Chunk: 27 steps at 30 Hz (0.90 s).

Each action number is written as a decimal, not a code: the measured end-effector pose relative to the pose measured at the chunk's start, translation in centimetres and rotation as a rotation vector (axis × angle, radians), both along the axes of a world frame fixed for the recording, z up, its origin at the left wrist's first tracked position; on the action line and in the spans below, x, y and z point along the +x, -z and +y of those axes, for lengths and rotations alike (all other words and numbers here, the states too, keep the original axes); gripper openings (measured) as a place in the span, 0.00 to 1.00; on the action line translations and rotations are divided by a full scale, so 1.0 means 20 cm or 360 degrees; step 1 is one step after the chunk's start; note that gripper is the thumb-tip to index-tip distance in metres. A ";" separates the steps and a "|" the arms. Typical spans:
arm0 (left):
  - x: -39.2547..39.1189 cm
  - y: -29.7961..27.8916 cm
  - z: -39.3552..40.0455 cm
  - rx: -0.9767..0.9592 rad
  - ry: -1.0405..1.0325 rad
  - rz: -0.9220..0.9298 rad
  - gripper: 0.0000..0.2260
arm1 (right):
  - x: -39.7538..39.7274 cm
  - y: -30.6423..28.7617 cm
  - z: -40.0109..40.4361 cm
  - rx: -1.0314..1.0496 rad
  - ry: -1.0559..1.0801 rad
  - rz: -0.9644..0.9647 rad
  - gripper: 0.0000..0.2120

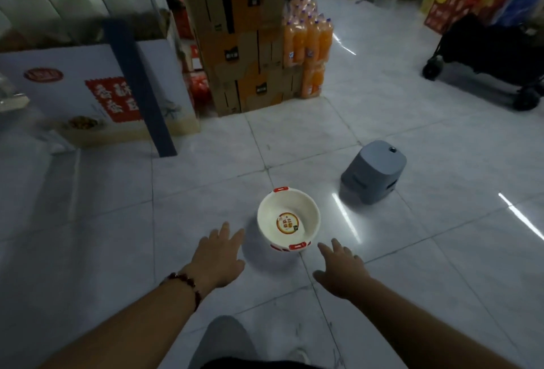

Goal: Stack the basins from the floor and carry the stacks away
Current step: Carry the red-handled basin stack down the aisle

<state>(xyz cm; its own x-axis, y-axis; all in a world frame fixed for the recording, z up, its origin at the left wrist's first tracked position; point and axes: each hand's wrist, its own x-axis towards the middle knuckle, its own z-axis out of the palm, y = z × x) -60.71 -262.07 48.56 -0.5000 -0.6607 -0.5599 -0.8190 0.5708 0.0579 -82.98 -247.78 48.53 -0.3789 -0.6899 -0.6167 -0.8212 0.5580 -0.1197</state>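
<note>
A single white basin (288, 219) with red handle tabs is being observed upright on the tiled floor (412, 265), a round label showing at its bottom; no second basin is being shown in this view, so what it is to be stacked with cannot be told. The left hand (219, 257) is being held out near the basin's left side, fingers straight and spread, nothing being gripped. The right hand (343, 268) is being held out near the basin's near-right edge, likewise spread and empty; neither hand is being seen in contact with the rim. The step in hand is judged to be the pick-up. It is being recommended that the basin be taken at opposite sides, one hand under each rim edge (the red tabs at the near and far rim look like the intended holds), and lifted level so that it nests squarely later. The grey stool (374, 171) just beyond on the right is being noted as the nearest obstruction; cardboard boxes (241, 45) and orange drink bottles (309, 42) are standing well apart behind.
</note>
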 end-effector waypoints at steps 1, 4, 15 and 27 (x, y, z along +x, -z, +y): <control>-0.05 0.03 -0.09 0.0019 0.0010 -0.0009 0.33 | -0.03 0.03 -0.08 0.0006 0.0019 -0.0023 0.36; -0.20 0.17 -0.36 0.0119 0.0069 -0.0049 0.33 | -0.14 0.15 -0.30 0.0070 0.0106 -0.0059 0.37; -0.75 1.21 -1.45 0.0538 0.0417 -0.0440 0.33 | -0.43 1.02 -0.96 0.0359 0.0855 -0.0453 0.33; -1.18 2.82 -1.97 0.0685 0.0007 -0.0207 0.35 | -0.64 2.58 -1.22 0.0425 0.1764 -0.0858 0.31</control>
<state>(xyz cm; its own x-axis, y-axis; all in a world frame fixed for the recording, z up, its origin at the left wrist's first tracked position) -84.34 -301.44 -7.92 -0.4093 -0.3516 -0.8419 -0.8329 0.5208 0.1874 -95.75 -272.24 -3.00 -0.3304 0.0065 -0.9438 0.2202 0.9729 -0.0704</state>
